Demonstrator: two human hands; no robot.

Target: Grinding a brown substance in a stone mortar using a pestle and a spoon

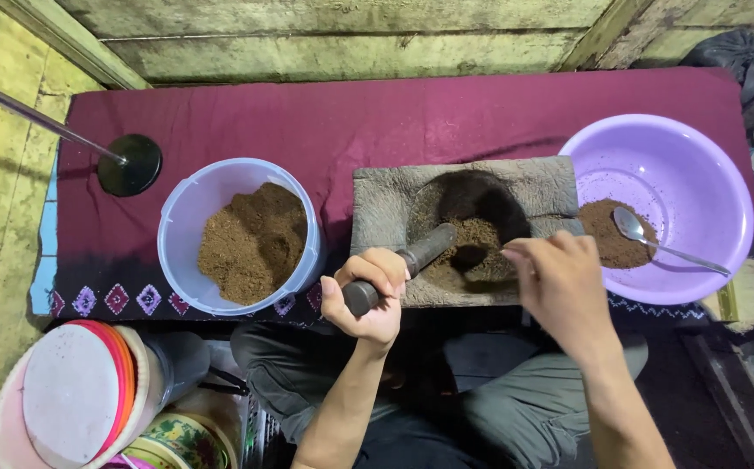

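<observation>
Left hand (368,295) clenches the stone pestle (407,262), angled into the brown powder (477,243) in the mortar (468,226) at frame centre, while the right hand (559,282), fingers loose and empty, steadies its edge.

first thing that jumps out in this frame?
The stone grinding slab at centre on the maroon cloth, with brown powder in its hollow and the left hand gripping a dark pestle into it. Flanking it: a clear tub of brown powder left, a purple basin with a spoon right.

Maroon cloth (325,122) — lilac basin (698,156) — brown powder (251,239).
</observation>
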